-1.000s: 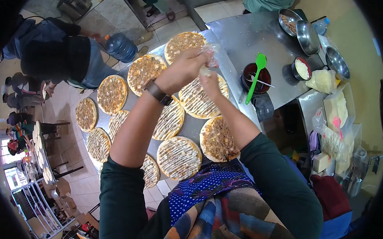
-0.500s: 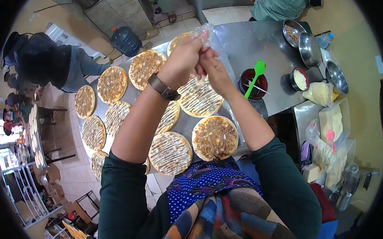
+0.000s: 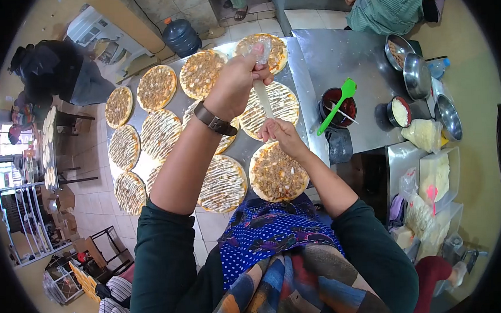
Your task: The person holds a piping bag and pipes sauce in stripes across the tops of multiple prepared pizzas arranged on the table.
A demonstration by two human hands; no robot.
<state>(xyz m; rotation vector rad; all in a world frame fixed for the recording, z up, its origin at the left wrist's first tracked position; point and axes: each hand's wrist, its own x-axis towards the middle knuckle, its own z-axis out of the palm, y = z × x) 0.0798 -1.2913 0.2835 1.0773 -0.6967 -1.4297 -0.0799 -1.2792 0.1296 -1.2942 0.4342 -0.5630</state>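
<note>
A clear plastic piping bag (image 3: 263,97) with whitish filling is stretched between my two hands over the pizzas. My left hand (image 3: 241,81) is closed around its upper, gathered end. Lower down, my right hand (image 3: 283,135) pinches the narrow end. Just below the right hand lies a pizza (image 3: 279,172) with crumbly brown topping and pale chunks, bare of stripes. Behind the bag is a white-striped pizza (image 3: 279,107), and another striped pizza (image 3: 222,183) lies to the left. At the far edge, one unstriped pizza (image 3: 276,52) is partly covered by my left hand and the bag.
Several more pizzas cover the metal table (image 3: 308,59). On the right stand a dark bowl (image 3: 329,105) with a green brush (image 3: 338,110) across it, a small bowl of white shreds (image 3: 399,112) and steel bowls (image 3: 417,76). Other people stand at the far right (image 3: 386,8) and left (image 3: 62,72).
My hands were close together at the bag; now my right hand has come down towards me, drawing the bag out long. My view has shifted slightly, and another person's leg appears at lower right.
</note>
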